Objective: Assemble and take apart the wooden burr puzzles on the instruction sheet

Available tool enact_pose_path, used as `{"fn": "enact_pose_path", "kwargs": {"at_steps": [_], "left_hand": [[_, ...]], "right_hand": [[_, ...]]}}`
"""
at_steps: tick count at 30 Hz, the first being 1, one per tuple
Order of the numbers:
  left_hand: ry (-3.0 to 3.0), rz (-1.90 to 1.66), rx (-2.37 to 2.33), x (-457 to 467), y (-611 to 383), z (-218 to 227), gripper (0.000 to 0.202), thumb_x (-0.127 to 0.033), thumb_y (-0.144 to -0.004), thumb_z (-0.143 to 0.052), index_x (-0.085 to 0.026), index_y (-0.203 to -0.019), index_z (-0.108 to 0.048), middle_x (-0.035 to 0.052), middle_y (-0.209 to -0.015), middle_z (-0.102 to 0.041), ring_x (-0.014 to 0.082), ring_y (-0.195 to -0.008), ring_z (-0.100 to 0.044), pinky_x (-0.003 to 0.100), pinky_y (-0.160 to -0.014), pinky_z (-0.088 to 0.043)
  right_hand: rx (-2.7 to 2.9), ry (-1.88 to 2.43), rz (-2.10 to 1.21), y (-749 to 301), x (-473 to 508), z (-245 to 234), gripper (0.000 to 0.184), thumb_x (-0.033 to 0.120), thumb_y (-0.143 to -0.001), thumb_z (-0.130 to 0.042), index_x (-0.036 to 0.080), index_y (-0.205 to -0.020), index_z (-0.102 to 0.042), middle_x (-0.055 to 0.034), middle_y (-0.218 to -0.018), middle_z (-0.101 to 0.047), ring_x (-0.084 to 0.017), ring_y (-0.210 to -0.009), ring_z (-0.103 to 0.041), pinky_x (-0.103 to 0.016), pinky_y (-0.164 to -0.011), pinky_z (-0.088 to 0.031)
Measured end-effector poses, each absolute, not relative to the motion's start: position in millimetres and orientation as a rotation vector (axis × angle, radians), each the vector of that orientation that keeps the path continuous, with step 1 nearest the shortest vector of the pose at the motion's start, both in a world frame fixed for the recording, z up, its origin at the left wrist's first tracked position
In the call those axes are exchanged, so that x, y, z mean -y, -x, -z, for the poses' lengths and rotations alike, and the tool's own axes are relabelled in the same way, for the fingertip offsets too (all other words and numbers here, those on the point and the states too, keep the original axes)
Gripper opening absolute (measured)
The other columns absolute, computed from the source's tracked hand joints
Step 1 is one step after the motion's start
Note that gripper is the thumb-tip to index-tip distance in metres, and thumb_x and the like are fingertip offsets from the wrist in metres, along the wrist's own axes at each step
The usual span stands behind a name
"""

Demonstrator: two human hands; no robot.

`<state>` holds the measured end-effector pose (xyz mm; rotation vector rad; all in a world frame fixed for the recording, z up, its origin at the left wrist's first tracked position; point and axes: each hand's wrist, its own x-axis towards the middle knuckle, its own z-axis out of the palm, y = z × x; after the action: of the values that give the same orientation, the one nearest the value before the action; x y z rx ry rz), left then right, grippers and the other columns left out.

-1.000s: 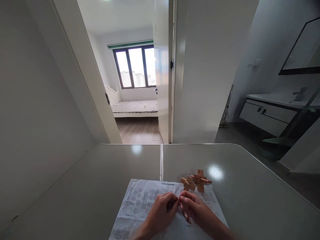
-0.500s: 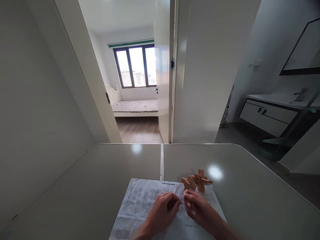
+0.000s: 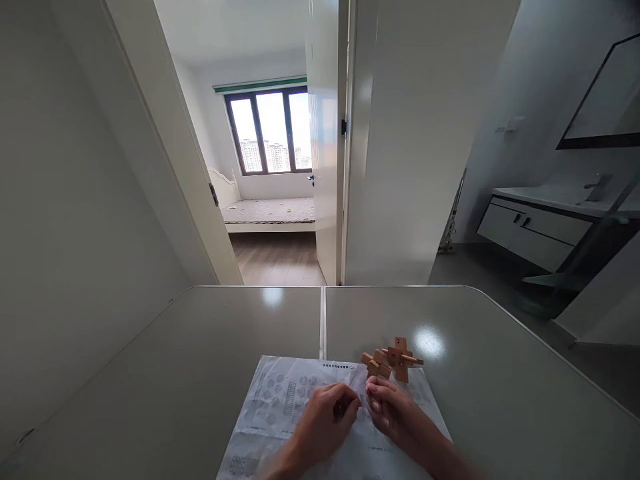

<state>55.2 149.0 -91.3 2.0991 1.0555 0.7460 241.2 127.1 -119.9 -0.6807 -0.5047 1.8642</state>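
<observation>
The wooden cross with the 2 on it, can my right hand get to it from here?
Probably yes: the wooden cross is just beyond the right hand, and nothing visible stands between them.

Visible light source: the window [image 3: 271, 130], whose panes are nearly overexposed. The foreground is dim; the washstand [image 3: 535, 229] at right lies in shadow. Two glare spots mark the glossy surface [image 3: 200, 373]. Wide-angle distortion tilts vertical lines near the side edges. Fine print on the sheet [image 3: 267, 417] is soft.
</observation>
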Motion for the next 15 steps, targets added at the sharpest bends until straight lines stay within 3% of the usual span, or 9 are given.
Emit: {"fn": "enact_pose_path", "kwargs": {"at_steps": [9, 15], "left_hand": [[-2.105, -0.752, -1.060, -149, -56, 90, 0.016, -0.020, -0.093, -0.059, -0.018, -0.080, -0.068, -0.0003, -0.073, -0.068, 0.0118, -0.063, -0.054, 0.022, -0.064, -0.041], [-2.109, -0.746, -1.068, -149, -56, 89, 0.017, -0.024, -0.094, -0.059, -0.019, -0.080, -0.069, 0.0004, -0.073, -0.069, 0.0121, -0.063, -0.055, 0.023, -0.064, -0.042]], "right_hand": [[0.470, 0.673, -1.858, -242, -127, 121, 0.030, 0.030, -0.076, -0.090, 0.018, -0.083, -0.064, 0.0062, -0.065, -0.053, -0.006, -0.055, -0.049, -0.013, -0.053, -0.043], [0.539, 0.632, -1.861, -241, -123, 111, 0.045, 0.042, -0.079, -0.086, 0.020, -0.063, -0.051, 0.0090, -0.052, -0.041, -0.005, -0.042, -0.030, -0.015, -0.042, -0.030]]}}
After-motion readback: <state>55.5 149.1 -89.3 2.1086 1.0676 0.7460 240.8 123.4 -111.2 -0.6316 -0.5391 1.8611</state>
